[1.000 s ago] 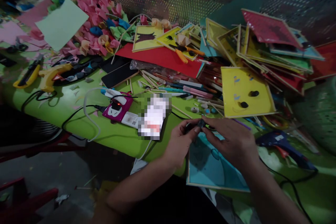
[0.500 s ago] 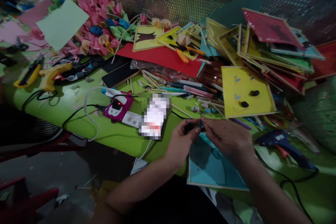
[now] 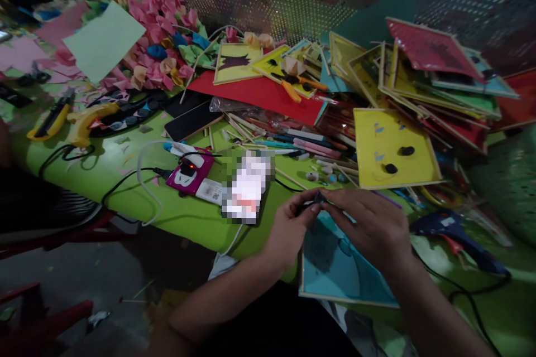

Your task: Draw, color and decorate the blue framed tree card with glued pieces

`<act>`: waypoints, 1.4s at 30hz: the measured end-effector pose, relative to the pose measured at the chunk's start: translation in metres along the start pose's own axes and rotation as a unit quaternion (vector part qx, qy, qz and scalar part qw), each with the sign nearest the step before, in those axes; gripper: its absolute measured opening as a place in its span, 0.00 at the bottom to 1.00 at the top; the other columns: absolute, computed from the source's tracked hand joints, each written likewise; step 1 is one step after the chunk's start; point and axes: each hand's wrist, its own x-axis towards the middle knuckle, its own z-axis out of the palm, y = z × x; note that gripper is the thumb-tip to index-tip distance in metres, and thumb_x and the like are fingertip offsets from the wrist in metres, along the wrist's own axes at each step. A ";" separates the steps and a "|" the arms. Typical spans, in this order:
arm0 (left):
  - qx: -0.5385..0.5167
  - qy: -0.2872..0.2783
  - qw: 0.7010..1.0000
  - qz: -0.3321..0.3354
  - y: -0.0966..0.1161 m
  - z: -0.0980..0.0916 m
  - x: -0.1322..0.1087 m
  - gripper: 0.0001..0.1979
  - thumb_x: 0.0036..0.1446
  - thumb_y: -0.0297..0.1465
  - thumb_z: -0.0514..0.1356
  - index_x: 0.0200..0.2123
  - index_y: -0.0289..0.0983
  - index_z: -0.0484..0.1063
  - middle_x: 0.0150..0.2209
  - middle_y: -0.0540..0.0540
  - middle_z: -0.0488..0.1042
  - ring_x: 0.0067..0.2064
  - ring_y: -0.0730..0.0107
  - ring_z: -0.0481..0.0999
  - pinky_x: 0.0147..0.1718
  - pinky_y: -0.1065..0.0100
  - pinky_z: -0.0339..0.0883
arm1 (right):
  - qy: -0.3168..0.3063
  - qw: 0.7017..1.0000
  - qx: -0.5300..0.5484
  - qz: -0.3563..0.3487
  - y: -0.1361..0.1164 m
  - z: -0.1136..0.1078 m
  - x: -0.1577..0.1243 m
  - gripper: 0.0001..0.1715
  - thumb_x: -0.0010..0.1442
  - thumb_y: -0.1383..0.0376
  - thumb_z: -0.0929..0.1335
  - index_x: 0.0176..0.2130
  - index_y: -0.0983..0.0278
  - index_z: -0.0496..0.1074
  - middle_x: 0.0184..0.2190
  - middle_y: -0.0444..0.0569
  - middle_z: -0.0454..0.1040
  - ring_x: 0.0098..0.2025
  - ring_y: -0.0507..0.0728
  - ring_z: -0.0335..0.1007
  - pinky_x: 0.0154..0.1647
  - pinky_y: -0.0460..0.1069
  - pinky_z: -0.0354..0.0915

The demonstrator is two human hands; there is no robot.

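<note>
My left hand [image 3: 291, 223] and my right hand [image 3: 368, 226] meet fingertip to fingertip over a small dark piece [image 3: 320, 198], both pinched on it. Right below them lies a blue card in a thin wooden frame [image 3: 335, 268] at the front edge of the green table [image 3: 125, 178]. What the dark piece is I cannot make out.
A blue glue gun [image 3: 454, 231] with its cord lies right of my hands. A yellow framed card [image 3: 391, 148] and a stack of framed cards [image 3: 427, 78] sit behind. A phone [image 3: 247, 187], a pink charger block [image 3: 190, 170], pens, sticks, paper flowers [image 3: 154, 39] and a yellow glue gun [image 3: 86, 120] fill the left.
My hands stay pinched on the small dark piece; the fingers shift slightly. The view drifts a little to the left.
</note>
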 end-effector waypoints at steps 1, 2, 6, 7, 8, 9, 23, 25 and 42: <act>-0.003 0.001 1.000 -0.001 0.000 0.000 0.000 0.18 0.47 0.36 0.76 0.43 0.40 0.83 0.45 0.44 0.83 0.47 0.62 0.78 0.54 0.61 0.66 | 0.002 1.000 -0.015 -0.017 0.000 0.000 -0.001 0.18 0.66 0.73 0.72 0.54 0.61 0.72 0.44 0.51 0.82 0.44 0.60 0.80 0.48 0.54 0.72; -0.006 0.001 1.000 -0.001 -0.001 -0.001 0.000 0.19 0.47 0.36 0.76 0.43 0.40 0.83 0.45 0.44 0.83 0.47 0.63 0.78 0.54 0.62 0.66 | 0.003 0.999 -0.027 -0.032 0.000 0.001 -0.001 0.18 0.65 0.74 0.72 0.53 0.62 0.72 0.44 0.52 0.82 0.43 0.60 0.79 0.48 0.54 0.71; 0.001 0.008 1.000 0.002 -0.002 -0.001 -0.001 0.19 0.46 0.37 0.77 0.42 0.39 0.82 0.43 0.45 0.81 0.46 0.65 0.77 0.52 0.63 0.65 | 0.020 0.996 -0.055 -0.061 0.000 0.006 0.000 0.12 0.66 0.74 0.71 0.49 0.65 0.73 0.40 0.52 0.81 0.40 0.60 0.78 0.46 0.54 0.71; 0.003 0.009 1.000 0.002 -0.002 -0.001 -0.001 0.19 0.46 0.37 0.77 0.42 0.39 0.82 0.43 0.45 0.81 0.45 0.64 0.77 0.52 0.63 0.65 | 0.024 0.996 -0.063 -0.060 0.000 0.007 0.001 0.10 0.67 0.73 0.71 0.48 0.66 0.72 0.38 0.52 0.81 0.39 0.60 0.78 0.45 0.54 0.70; 0.005 0.009 1.000 0.001 -0.002 -0.001 -0.001 0.19 0.46 0.36 0.77 0.42 0.38 0.81 0.42 0.45 0.81 0.45 0.64 0.77 0.51 0.64 0.66 | 0.025 0.996 -0.070 -0.057 -0.001 0.008 0.002 0.08 0.67 0.72 0.71 0.47 0.66 0.72 0.38 0.52 0.81 0.38 0.60 0.77 0.44 0.54 0.70; 0.006 0.009 1.000 0.000 -0.002 -0.001 0.000 0.19 0.46 0.36 0.77 0.41 0.38 0.81 0.41 0.45 0.81 0.45 0.64 0.77 0.50 0.64 0.66 | 0.024 0.996 -0.074 -0.052 -0.001 0.009 0.003 0.06 0.68 0.72 0.70 0.45 0.66 0.72 0.37 0.52 0.80 0.37 0.60 0.77 0.43 0.54 0.70; 0.032 0.008 0.999 -0.004 0.000 -0.001 -0.001 0.18 0.49 0.36 0.74 0.44 0.38 0.80 0.39 0.46 0.80 0.40 0.67 0.76 0.43 0.66 0.66 | -0.031 0.981 0.154 0.112 0.004 0.004 0.002 0.04 0.71 0.67 0.67 0.45 0.59 0.73 0.38 0.45 0.77 0.40 0.55 0.76 0.41 0.48 0.69; 0.031 0.015 0.999 -0.001 -0.001 -0.001 -0.001 0.18 0.49 0.36 0.75 0.44 0.39 0.80 0.41 0.46 0.80 0.41 0.67 0.76 0.43 0.66 0.66 | -0.026 0.985 0.138 0.097 0.004 0.003 0.001 0.04 0.70 0.66 0.69 0.46 0.60 0.73 0.39 0.46 0.78 0.40 0.56 0.77 0.41 0.49 0.69; 0.051 0.001 0.999 0.008 0.005 0.001 -0.004 0.16 0.49 0.36 0.74 0.40 0.36 0.80 0.35 0.47 0.77 0.37 0.69 0.73 0.42 0.66 0.65 | -0.018 0.992 0.073 0.104 -0.001 0.004 0.004 0.05 0.72 0.67 0.64 0.41 0.61 0.69 0.34 0.46 0.77 0.34 0.56 0.76 0.35 0.49 0.67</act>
